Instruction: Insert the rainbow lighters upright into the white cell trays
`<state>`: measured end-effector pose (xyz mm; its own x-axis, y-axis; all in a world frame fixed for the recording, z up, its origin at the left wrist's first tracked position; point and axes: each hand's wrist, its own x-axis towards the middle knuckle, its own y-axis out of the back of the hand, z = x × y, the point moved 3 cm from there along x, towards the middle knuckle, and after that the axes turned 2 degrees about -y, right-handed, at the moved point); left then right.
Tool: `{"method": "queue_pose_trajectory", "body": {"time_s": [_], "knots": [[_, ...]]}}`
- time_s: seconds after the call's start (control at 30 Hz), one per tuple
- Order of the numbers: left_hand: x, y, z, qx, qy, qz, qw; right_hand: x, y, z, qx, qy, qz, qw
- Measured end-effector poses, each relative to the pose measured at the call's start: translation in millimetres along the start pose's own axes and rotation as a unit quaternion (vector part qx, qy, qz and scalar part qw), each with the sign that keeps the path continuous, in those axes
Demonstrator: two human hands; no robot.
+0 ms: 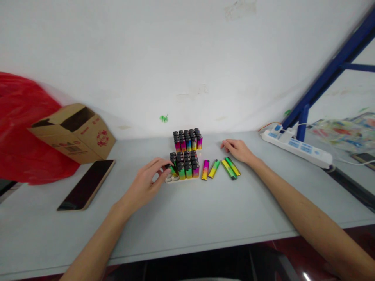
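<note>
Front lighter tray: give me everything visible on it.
The front tray is a pale, flat holder, plastic by its look, lying level on the grey tabletop. Lighters stand upright in rows in it, with black tops and glossy bodies, green-yellow or pink toned along the front. Empty recesses show at its front left corner, where the left hand pinches a tilted green lighter. Base mostly hidden.

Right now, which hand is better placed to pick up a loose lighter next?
Probably the right hand: it rests near the loose lighters, apparently empty; the left hand holds another lighter at the rack.
</note>
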<state>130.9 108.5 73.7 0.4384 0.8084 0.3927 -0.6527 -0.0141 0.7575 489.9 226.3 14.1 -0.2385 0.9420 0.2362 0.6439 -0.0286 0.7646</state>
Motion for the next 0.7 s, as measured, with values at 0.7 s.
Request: {"method": "queue_pose_trajectory", "body": {"time_s": [0.7], "knots": [[30.2, -103.3, 107.4, 0.237, -0.217, -0.14, 0.936, 3.3, -1.6, -1.5, 0.009, 0.031, -0.004, 0.999]]}}
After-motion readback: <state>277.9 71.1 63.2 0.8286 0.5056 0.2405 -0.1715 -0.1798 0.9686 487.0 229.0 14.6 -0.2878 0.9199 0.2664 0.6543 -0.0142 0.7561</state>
